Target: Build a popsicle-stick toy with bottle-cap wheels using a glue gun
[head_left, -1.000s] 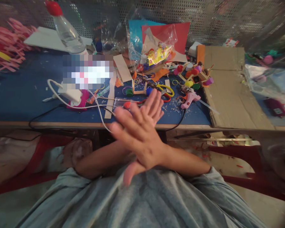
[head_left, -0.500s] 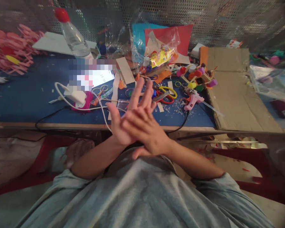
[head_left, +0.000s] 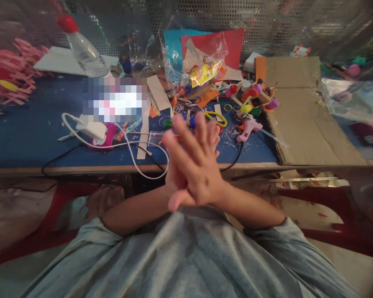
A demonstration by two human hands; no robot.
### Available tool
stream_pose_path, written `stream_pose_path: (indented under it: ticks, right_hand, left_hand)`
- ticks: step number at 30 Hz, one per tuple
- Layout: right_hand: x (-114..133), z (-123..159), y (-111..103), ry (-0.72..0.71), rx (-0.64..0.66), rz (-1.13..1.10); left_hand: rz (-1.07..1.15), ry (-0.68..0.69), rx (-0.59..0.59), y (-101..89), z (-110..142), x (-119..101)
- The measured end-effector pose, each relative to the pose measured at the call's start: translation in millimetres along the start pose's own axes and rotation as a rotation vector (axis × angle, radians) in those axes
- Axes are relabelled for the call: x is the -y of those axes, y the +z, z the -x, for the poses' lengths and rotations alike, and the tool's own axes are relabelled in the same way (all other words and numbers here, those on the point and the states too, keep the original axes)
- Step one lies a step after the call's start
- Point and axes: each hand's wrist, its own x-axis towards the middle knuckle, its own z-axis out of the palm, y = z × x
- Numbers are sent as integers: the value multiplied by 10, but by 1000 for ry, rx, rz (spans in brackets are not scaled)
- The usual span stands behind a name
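My right hand (head_left: 199,165) lies across my left hand (head_left: 173,176), palm against palm, in front of the table's near edge. Its fingers are spread and stretched out, and nothing shows in it. Most of my left hand is hidden behind; only part of the palm and a few extended fingertips peek out on the right. Just beyond the hands are yellow-handled scissors (head_left: 221,118), partly covered. A pink glue gun (head_left: 249,129) lies to their right with a clear stick in its back. Left of the hands, a white charging cable (head_left: 133,159) loops over the table edge.
A white charger (head_left: 93,127) sits on a magenta socket block (head_left: 111,134). Behind stands a bottle with a red cap (head_left: 66,23). Bottle-cap models (head_left: 251,93) lie beside a cardboard sheet (head_left: 298,120). A yellow packet (head_left: 205,72) and pink pieces (head_left: 12,70) are farther back.
My right hand has slid upward over my left, now covering most of it. The left fingers, earlier pointing up in plain sight, are mostly hidden. The view has shifted slightly.
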Motion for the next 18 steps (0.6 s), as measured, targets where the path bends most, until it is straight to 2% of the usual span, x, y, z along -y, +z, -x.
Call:
stream_pose_path:
  ticks: [2,3,5,6,8,9,13,15,18]
  right_hand:
    - [63,6,-17,-178,110,-21]
    - [78,12,-22,-195,158,-24]
    - [69,6,-39,-108,184,-18]
    - [58,-10,-55,-46,166,-1]
    - [62,-54,-88,33,107,46]
    - [82,-73,-96,18,87,53]
    - [133,-60,-44,-310,124,4]
    - [74,-52,-9,-220,160,37]
    - [5,-107,-8,14,68,55]
  left_hand:
    - [2,75,-12,-28,-21,11]
    - [19,154,-28,-41,-24,8]
    - [37,287,-73,-41,-16,18]
    - [42,301,-101,-25,-8,40]
    - [24,224,-154,20,-1,112]
    - [23,192,-158,39,-6,146]
    - [48,137,-129,13,-74,129]
    - [88,167,-162,-28,-106,70]
    - [165,270,-257,-36,-135,71]
